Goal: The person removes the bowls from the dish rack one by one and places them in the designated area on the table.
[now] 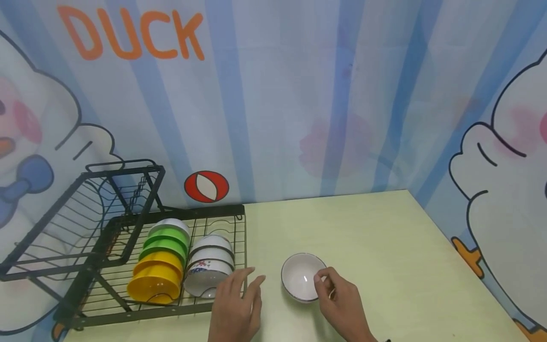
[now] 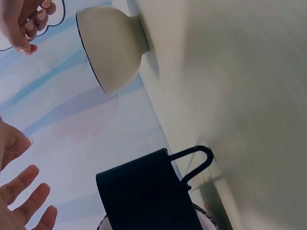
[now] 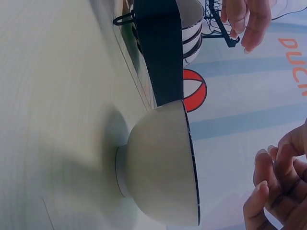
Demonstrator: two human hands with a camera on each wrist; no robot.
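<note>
- Your right hand (image 1: 342, 304) hangs over the rim of the lone bowl (image 1: 298, 278) at 4 o'clock, fingers loosely curled, holding nothing.
- That bowl stands mouth-up on the table (image 1: 384, 247); a knuckle catching its rim could tip it off its narrow foot.
- Your left hand (image 1: 235, 306), at its 8 o'clock, is loosely spread, empty; drifting toward 9, it might jolt the stacked pale bowls (image 1: 211, 256) in the dish rack (image 1: 149, 314).

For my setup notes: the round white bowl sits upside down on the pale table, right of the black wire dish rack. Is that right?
Not upside down: the head view shows the round white bowl upright, open side up. It is on the pale table, right of the black wire dish rack.
</note>
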